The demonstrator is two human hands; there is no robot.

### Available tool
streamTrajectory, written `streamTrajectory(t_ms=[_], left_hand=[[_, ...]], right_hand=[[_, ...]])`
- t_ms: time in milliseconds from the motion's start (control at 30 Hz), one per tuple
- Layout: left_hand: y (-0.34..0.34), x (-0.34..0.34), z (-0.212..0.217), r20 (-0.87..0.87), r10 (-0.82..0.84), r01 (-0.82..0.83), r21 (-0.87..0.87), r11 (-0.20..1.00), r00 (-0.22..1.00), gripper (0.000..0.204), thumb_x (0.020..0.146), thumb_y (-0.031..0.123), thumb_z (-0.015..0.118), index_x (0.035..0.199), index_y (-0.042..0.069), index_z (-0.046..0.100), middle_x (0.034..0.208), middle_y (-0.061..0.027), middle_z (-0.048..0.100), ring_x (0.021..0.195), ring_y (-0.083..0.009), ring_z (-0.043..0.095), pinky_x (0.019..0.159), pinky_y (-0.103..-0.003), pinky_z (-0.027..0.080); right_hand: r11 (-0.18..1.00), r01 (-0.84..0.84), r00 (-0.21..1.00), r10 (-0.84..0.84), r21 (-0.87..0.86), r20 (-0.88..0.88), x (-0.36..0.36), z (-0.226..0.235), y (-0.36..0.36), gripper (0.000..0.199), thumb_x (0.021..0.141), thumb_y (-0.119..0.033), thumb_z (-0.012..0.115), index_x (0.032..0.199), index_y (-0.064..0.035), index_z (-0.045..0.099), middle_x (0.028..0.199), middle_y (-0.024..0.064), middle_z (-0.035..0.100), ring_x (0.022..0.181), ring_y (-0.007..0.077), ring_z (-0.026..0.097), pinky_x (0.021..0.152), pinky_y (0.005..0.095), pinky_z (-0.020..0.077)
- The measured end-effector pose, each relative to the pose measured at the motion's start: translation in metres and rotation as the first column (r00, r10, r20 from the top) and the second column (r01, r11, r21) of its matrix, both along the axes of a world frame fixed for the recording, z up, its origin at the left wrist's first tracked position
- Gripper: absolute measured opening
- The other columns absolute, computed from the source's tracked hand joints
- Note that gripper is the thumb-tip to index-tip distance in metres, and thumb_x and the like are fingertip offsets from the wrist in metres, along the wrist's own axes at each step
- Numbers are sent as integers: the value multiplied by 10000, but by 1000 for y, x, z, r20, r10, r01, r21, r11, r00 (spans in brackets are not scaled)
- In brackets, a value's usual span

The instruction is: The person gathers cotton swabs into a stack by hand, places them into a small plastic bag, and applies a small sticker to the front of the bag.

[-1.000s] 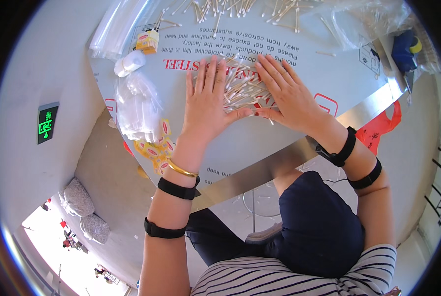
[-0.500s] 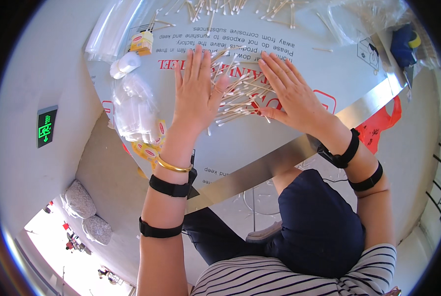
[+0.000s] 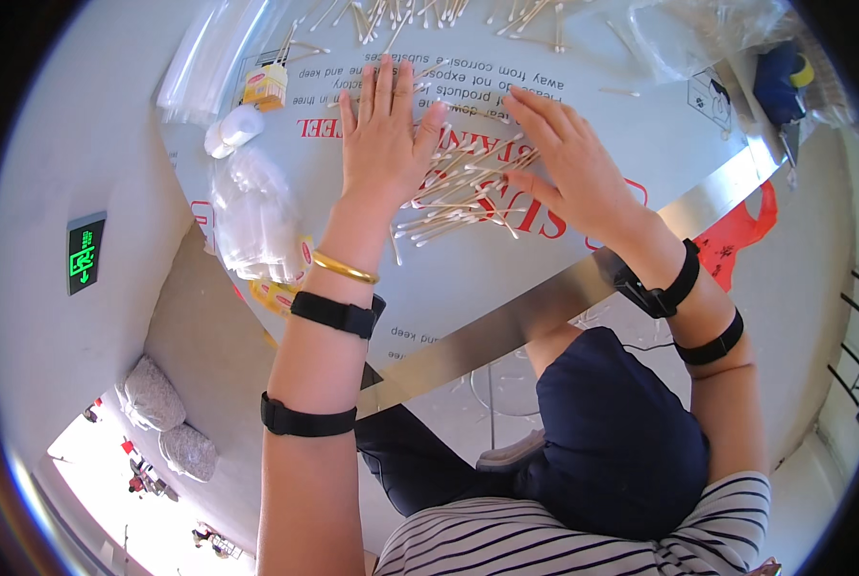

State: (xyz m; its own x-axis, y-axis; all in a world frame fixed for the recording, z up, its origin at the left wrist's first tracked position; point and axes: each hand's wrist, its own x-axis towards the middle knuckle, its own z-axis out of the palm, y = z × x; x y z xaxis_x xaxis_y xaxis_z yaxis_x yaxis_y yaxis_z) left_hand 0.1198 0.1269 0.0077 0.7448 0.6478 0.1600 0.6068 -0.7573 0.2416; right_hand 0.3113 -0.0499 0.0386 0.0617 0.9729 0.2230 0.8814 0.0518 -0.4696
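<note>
A loose pile of cotton swabs (image 3: pixel 466 176) lies on the film-covered table (image 3: pixel 338 206), with the left hand (image 3: pixel 383 149) at the pile's left edge, fingers straight and thumb spread, and the right hand (image 3: pixel 583 173) at its right edge, fingers slightly bent, thumb apart. Clear plastic bags (image 3: pixel 249 216) lie left of the pile, a small yellow box (image 3: pixel 265 88) sits beyond its left side, and scattered swabs (image 3: pixel 391 23) lie beyond it.

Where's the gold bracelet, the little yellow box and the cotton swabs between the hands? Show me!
Gold bracelet (image 3: pixel 345 269): head view, middle of its band.
Yellow box (image 3: pixel 265 87): head view, around its middle.
Cotton swabs (image 3: pixel 463 177): head view, on the sticks mid-pile.
</note>
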Motion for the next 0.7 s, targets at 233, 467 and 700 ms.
streamTrajectory(t_ms=[233, 467, 700], left_hand=[[-4, -11, 31, 114, 62, -19, -339, 941, 992, 655, 1132, 517, 233, 1487, 105, 597, 1650, -108, 440, 1557, -340, 332, 1265, -495, 204], [-20, -30, 41, 194, -11, 64, -268, 961, 981, 482, 1134, 371, 342, 1265, 110, 726, 1318, -87, 632, 1244, -313, 552, 1103, -455, 373], [-36, -32, 53, 170, -36, 92, -337, 937, 985, 442, 1126, 333, 358, 1304, 108, 695, 1290, -92, 629, 1230, -306, 553, 1087, -436, 376]], right_hand=[[996, 44, 999, -44, 77, 2, 18, -1, 45, 178, 897, -189, 744, 1020, -99, 653, 1009, 70, 617, 1032, 289, 603, 904, 421, 477], [998, 59, 998, -58, -26, 10, 34, -10, 55, 58, 883, -146, 696, 867, -97, 669, 920, 83, 643, 969, 297, 644, 868, 436, 486], [1000, -14, 996, 12, 24, 90, 39, -10, 92, 75, 892, -160, 699, 891, -94, 662, 931, 74, 649, 985, 295, 651, 875, 433, 490]])
